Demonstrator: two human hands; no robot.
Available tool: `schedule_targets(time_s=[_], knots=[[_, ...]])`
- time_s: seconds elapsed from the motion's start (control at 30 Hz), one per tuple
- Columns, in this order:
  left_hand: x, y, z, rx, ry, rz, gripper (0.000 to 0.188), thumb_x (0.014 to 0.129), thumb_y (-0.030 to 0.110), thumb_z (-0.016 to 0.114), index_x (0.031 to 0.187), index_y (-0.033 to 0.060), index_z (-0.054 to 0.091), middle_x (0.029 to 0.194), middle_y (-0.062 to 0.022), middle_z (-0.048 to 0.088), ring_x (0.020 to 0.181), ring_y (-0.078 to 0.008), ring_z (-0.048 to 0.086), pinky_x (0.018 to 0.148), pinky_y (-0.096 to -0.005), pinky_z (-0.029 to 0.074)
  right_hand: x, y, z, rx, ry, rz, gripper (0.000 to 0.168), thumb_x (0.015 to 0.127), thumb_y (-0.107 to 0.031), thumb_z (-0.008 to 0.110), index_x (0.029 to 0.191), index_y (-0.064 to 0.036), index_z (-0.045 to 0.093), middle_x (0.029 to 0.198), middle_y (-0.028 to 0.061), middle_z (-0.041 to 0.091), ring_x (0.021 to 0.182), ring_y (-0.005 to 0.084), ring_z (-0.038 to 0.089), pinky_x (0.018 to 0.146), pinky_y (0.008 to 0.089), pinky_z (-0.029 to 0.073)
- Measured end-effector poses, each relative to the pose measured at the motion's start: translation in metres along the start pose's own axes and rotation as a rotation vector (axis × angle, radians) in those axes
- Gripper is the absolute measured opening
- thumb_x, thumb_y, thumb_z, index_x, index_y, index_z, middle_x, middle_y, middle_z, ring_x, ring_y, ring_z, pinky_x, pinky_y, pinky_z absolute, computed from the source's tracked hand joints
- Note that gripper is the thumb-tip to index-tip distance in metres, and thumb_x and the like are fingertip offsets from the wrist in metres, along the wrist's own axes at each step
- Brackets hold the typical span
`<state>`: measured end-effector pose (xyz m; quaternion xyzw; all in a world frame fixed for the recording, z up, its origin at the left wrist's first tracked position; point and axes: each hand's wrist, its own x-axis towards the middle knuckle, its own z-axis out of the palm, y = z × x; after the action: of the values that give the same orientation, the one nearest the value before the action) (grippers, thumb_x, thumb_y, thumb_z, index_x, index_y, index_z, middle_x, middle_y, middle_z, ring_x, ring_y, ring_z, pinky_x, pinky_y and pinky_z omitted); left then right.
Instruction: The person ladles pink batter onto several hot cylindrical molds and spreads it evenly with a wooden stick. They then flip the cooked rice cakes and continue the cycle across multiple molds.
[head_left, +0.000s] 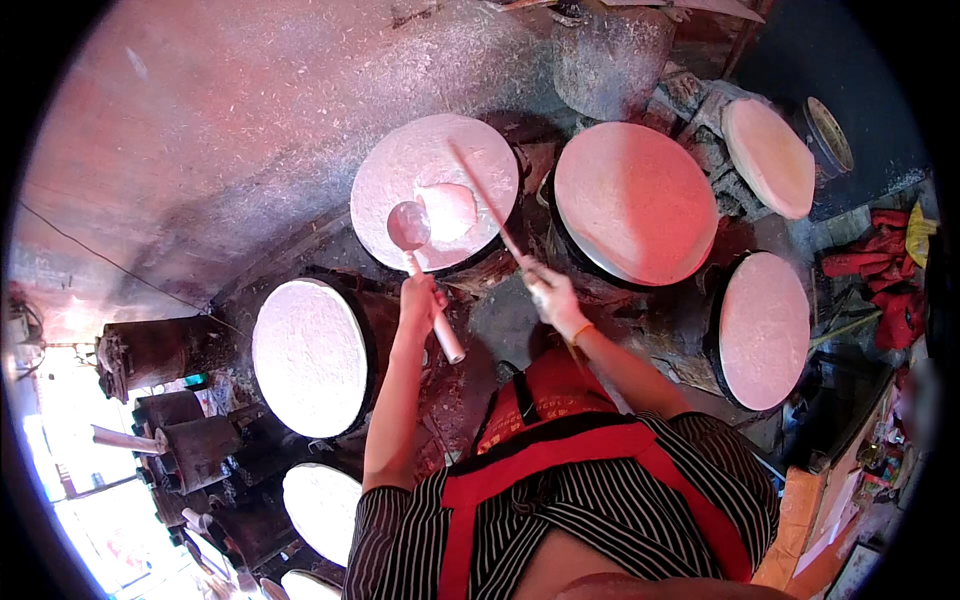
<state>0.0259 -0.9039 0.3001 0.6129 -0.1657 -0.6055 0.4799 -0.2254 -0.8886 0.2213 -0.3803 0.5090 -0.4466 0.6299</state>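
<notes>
My left hand (421, 301) grips the pale handle of a round ladle (409, 226). The ladle's bowl hangs over a round griddle (384, 161) with a pale, rough-looking surface. Beside the bowl, a white, glossy pool of what looks like batter (448, 210) lies on that griddle. My right hand (551, 295) is closed around a thin wooden stick (484, 191). The stick slants up and left across the griddle's right part; whether it touches the surface I cannot tell. An orange band circles my right wrist.
More pale-topped round griddles stand around me: one at right (637, 202), one farther right (765, 330), one at left (310, 358). Behind stands a large worn drum (611, 60). Dark cylinders (199, 446) are stacked at lower left. A pale thick disc (769, 157) lies at far right.
</notes>
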Motion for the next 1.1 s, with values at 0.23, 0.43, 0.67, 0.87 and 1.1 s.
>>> schedule_targets(time_s=[0.23, 0.43, 0.67, 0.87, 1.1], knots=[[0.016, 0.038, -0.016, -1.225, -0.603, -0.658, 0.008, 0.095, 0.005, 0.043, 0.09, -0.0004, 0.044, 0.068, -0.0021, 0.042, 0.049, -0.0097, 0.039, 0.042, -0.0225, 0.034, -0.014, -0.061, 0.039, 0.279, -0.31, 0.518, 0.031, 0.093, -0.031, 0.059, 0.123, -0.028, 0.061, 0.049, -0.0047, 0.038, 0.033, 0.0079, 0.027, 0.032, 0.0253, 0.02], [-0.093, 0.063, -0.054, -0.85, -0.534, -0.523, 0.012, 0.098, 0.009, 0.044, 0.1, -0.0024, 0.046, 0.066, -0.0002, 0.038, 0.05, -0.0053, 0.036, 0.034, -0.0171, 0.028, 0.042, -0.069, 0.011, -0.306, -0.01, -0.092, 0.039, 0.093, -0.032, 0.056, 0.129, -0.015, 0.056, 0.09, 0.0124, 0.064, 0.077, 0.0214, 0.06, 0.071, 0.033, 0.046], [-0.114, 0.036, -0.096, -0.914, -0.305, -0.74, 0.008, 0.097, 0.006, 0.044, 0.094, -0.0015, 0.046, 0.068, -0.0018, 0.041, 0.049, -0.0064, 0.037, 0.035, -0.0169, 0.03, -0.066, -0.042, 0.035, -0.766, -0.236, -0.109, 0.039, 0.09, -0.029, 0.06, 0.128, -0.017, 0.057, 0.121, 0.0126, 0.061, 0.109, 0.0263, 0.061, 0.091, 0.0315, 0.047], [-0.137, -0.001, -0.119, -0.635, -0.242, -0.673, 0.009, 0.096, 0.012, 0.047, 0.089, 0.0066, 0.045, 0.068, 0.0021, 0.042, 0.049, -0.0068, 0.039, 0.04, -0.0181, 0.033, -0.09, -0.011, 0.013, -0.841, 0.002, -0.304, 0.036, 0.09, -0.03, 0.059, 0.124, -0.016, 0.059, 0.097, 0.0181, 0.065, 0.08, 0.0334, 0.066, 0.067, 0.0377, 0.052], [-0.215, 0.006, -0.031, 0.06, -0.213, -0.184, 0.006, 0.097, 0.015, 0.049, 0.099, 0.012, 0.045, 0.066, 0.0041, 0.038, 0.045, -0.0032, 0.032, 0.035, -0.0168, 0.024, -0.083, -0.042, -0.045, -1.059, 0.189, -0.425, 0.033, 0.082, -0.031, 0.066, 0.11, -0.015, 0.058, 0.075, 0.0134, 0.064, 0.068, 0.0343, 0.064, 0.058, 0.0445, 0.05]])
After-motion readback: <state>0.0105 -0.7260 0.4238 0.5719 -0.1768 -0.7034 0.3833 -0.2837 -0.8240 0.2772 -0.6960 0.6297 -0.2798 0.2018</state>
